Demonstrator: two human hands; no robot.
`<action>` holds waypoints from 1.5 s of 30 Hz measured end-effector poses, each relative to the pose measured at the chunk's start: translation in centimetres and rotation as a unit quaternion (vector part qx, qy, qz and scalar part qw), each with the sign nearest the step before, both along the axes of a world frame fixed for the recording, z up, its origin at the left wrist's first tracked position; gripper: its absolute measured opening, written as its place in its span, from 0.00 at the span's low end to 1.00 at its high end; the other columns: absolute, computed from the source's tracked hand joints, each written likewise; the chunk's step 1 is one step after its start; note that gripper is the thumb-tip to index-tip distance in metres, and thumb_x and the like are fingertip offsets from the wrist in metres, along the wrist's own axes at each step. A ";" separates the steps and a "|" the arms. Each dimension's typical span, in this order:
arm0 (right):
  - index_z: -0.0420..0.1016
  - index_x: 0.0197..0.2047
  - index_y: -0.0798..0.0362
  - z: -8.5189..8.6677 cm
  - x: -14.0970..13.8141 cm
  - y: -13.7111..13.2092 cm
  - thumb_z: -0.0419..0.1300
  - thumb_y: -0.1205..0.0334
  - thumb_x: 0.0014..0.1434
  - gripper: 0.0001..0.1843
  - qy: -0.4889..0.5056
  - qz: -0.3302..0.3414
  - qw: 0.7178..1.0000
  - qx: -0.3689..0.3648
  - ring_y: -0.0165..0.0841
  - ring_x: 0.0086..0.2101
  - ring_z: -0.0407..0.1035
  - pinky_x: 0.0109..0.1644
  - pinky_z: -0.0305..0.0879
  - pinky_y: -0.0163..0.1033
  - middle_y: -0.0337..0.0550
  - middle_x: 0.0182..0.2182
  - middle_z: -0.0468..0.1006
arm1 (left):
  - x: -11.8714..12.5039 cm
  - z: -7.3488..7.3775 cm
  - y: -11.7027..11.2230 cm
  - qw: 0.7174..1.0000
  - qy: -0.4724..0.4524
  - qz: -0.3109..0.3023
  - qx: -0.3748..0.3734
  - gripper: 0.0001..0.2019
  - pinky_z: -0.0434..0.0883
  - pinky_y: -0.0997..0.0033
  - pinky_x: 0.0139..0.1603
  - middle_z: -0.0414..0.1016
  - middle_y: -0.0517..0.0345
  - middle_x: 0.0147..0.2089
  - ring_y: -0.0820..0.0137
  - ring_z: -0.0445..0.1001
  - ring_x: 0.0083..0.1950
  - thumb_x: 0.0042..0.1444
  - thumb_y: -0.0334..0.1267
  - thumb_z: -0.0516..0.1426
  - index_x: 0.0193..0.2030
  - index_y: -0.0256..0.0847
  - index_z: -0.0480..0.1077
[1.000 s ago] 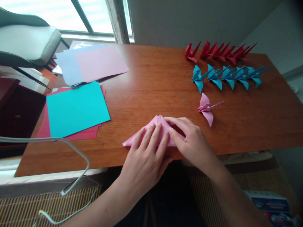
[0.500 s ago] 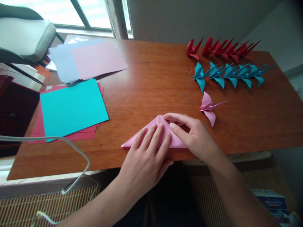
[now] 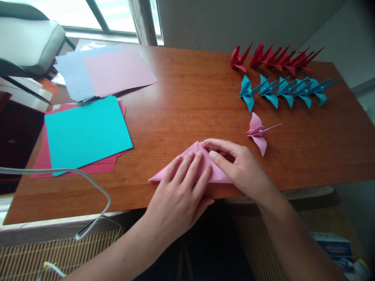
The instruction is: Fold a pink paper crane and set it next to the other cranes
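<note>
A pink paper (image 3: pixel 197 153) folded into a flat triangle lies near the front edge of the wooden table (image 3: pixel 187 101). My left hand (image 3: pixel 178 195) lies flat on its left half, fingers stretched out and pressing down. My right hand (image 3: pixel 234 166) rests on its right side, the forefinger along the upper edge near the tip and the thumb below it, pressing the fold. A finished pink paper crane (image 3: pixel 258 133) stands just right of my right hand.
A row of blue cranes (image 3: pixel 287 91) and a row of red cranes (image 3: pixel 275 58) stand at the back right. Teal sheet (image 3: pixel 86 132) on red sheets, and pale blue and pink sheets (image 3: pixel 111 72), lie left. A grey cable (image 3: pixel 88 183) loops off the front left edge. A chair (image 3: pixel 29 39) stands far left.
The view has drifted slightly; my right forefinger has stretched out along the triangle's upper edge. Both hands stay pressed on the pink paper.
</note>
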State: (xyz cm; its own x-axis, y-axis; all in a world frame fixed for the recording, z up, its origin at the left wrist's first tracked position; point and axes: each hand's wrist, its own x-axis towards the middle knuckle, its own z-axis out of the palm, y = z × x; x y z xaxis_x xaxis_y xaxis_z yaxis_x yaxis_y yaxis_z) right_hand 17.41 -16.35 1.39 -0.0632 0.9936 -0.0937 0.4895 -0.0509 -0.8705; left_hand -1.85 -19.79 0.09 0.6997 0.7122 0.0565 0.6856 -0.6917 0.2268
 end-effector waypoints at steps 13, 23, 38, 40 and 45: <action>0.79 0.51 0.51 0.2 -0.3 0.3 0.60 0.65 0.62 0.14 0.007 -0.002 1.000 0.001 0.39 0.51 0.78 0.57 0.75 0.47 0.46 0.50 0.84 | -0.1 -0.1 0.1 1.000 0.001 -0.006 -0.001 0.32 0.55 0.42 0.74 0.53 0.38 0.76 0.46 0.55 0.76 0.69 0.54 0.50 0.70 0.33 0.63; 0.75 0.48 0.50 0.1 -1.3 1.3 0.61 0.67 0.60 0.12 0.038 0.008 0.999 0.004 0.36 0.45 0.79 0.52 0.78 0.44 0.45 0.45 0.83 | 0.1 -0.2 -0.1 1.000 -0.006 -0.002 0.007 0.31 0.56 0.43 0.74 0.56 0.38 0.75 0.46 0.56 0.75 0.68 0.53 0.51 0.69 0.34 0.64; 0.82 0.32 0.48 -0.2 -1.2 3.6 0.65 0.67 0.58 0.05 -0.138 0.055 0.988 0.051 0.35 0.34 0.77 0.41 0.71 0.41 0.37 0.32 0.85 | 0.1 -0.1 -0.1 1.000 -0.010 -0.004 -0.009 0.33 0.54 0.42 0.75 0.57 0.38 0.75 0.46 0.55 0.76 0.68 0.53 0.52 0.72 0.33 0.59; 0.83 0.33 0.48 -0.2 -1.0 3.5 0.64 0.66 0.59 0.06 -0.121 0.055 0.990 0.052 0.34 0.34 0.77 0.41 0.71 0.40 0.37 0.33 0.85 | -0.2 0.1 0.2 1.000 -0.030 -0.008 -0.006 0.32 0.56 0.44 0.74 0.59 0.39 0.74 0.47 0.57 0.75 0.68 0.53 0.52 0.71 0.33 0.61; 0.83 0.35 0.50 -0.1 -0.1 3.0 0.65 0.64 0.61 0.05 -0.040 0.063 0.997 0.018 0.33 0.35 0.76 0.39 0.69 0.38 0.38 0.34 0.85 | -2.1 1.3 2.2 0.988 -0.130 0.083 0.017 0.25 0.65 0.50 0.69 0.68 0.44 0.69 0.52 0.66 0.70 0.66 0.48 0.56 0.66 0.39 0.67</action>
State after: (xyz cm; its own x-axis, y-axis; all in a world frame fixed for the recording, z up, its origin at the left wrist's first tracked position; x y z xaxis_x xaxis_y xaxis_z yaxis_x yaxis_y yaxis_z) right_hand 17.35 -13.32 1.33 -0.1809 0.9812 -0.0672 0.5575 0.0460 -0.8289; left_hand -3.92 -17.62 1.38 0.5320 0.8106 0.2447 0.7126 -0.5847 0.3877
